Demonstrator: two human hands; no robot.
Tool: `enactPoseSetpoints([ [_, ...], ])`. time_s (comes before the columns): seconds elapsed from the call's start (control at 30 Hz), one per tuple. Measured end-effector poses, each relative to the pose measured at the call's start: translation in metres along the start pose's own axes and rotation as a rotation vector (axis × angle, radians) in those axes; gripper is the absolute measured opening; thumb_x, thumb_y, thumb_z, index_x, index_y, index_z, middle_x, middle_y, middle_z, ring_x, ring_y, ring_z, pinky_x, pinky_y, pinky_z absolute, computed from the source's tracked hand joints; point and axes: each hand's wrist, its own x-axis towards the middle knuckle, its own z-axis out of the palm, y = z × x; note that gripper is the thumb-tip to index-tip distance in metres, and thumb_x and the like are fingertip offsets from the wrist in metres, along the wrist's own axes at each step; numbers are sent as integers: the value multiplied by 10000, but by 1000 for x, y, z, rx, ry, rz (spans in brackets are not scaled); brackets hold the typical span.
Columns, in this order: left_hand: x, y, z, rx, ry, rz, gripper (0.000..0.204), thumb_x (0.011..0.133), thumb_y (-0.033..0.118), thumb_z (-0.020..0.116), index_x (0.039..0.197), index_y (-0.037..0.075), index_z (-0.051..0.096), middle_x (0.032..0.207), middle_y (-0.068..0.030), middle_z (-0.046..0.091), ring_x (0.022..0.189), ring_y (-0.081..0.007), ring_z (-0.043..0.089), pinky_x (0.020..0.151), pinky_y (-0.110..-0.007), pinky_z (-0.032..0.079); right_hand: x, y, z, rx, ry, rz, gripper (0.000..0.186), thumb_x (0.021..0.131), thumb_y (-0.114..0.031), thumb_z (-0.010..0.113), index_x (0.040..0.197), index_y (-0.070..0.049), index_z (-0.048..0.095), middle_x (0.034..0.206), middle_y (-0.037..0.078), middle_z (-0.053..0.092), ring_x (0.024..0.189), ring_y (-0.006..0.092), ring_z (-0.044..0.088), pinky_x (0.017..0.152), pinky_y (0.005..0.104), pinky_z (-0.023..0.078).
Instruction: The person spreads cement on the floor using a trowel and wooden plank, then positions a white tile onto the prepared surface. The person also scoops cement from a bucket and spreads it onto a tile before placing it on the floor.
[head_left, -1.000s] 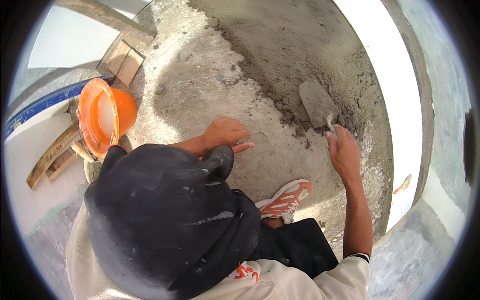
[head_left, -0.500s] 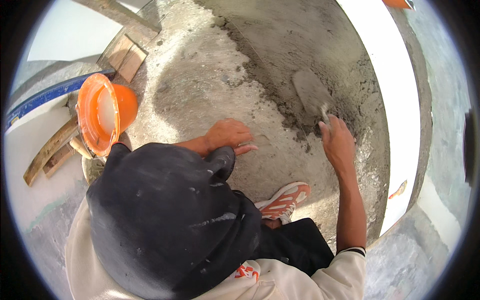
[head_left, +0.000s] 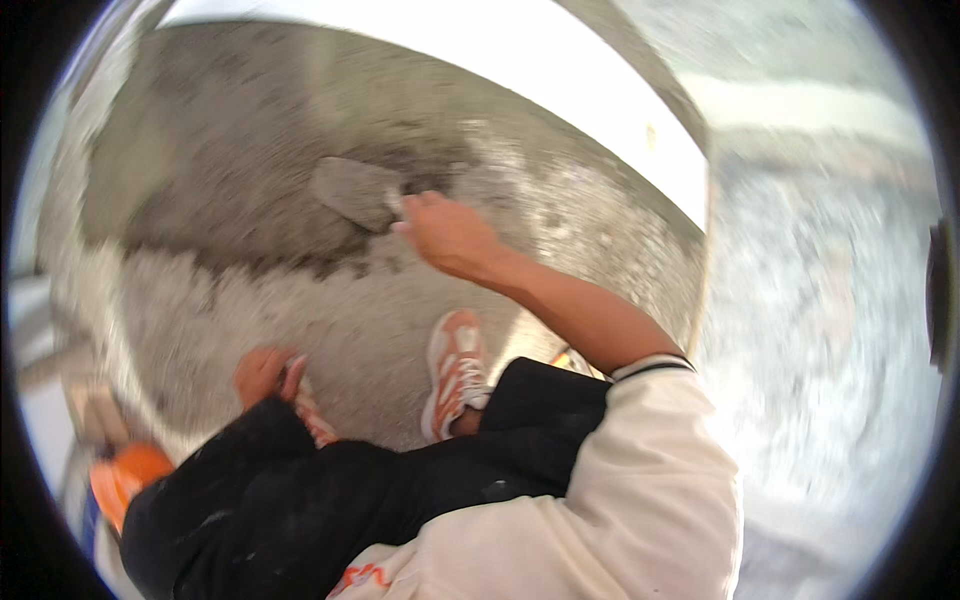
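Observation:
My right hand [head_left: 445, 232] grips the handle of a flat metal trowel [head_left: 355, 190], whose blade rests on dark, rough wet mortar [head_left: 220, 170]. The blade is smeared grey. Down at the lower left, my left hand [head_left: 265, 372] hangs by my black-clad knee, next to an orange-and-white shoe. Its fingers are too blurred to read. Below the mortar's ragged edge lies lighter, dry-looking concrete [head_left: 200, 330].
A long white strip [head_left: 590, 95] borders the mortar at the top. A pale, mottled grey surface [head_left: 820, 300] fills the right side. An orange bucket [head_left: 128, 475], wooden offcuts [head_left: 100, 408] and part of something blue crowd the lower left edge, partly behind my leg.
My view has swung round sharply, so the mortar, trowel and bucket appear shifted and rotated, with motion blur. The black cap-like shape that covered the lower middle is gone, showing my legs.

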Motion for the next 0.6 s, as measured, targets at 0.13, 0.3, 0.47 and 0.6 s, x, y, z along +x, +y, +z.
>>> enactPoseSetpoints([
  [0.13,-4,-9,9,64,0,76,169,839,225,829,919,103,743,816,-113,685,748,-326,654,703,-433,507,-43,73,-12,207,118,142,518,1027,-410,590,1265,48,555,1039,294,666,1002,460,664,855,513,528],
  [0.3,-11,-24,6,210,-145,72,192,913,283,760,963,97,762,820,-138,670,781,-355,657,722,-464,505,-151,117,-22,521,107,370,536,974,-327,654,1339,27,483,944,262,658,849,314,686,704,444,533],
  [0.47,-6,-14,6,195,-179,21,203,938,287,737,956,86,766,813,-139,659,763,-369,641,705,-473,499,-194,131,25,1107,391,668,536,966,-194,670,1408,-30,413,885,155,634,648,206,640,560,380,518],
  [0.6,-5,-12,9,195,-187,72,174,926,249,745,941,77,757,813,-152,656,754,-373,629,689,-465,493,-137,171,80,1352,527,660,460,1011,-171,610,1432,-112,435,1029,130,612,695,187,631,575,361,529],
])
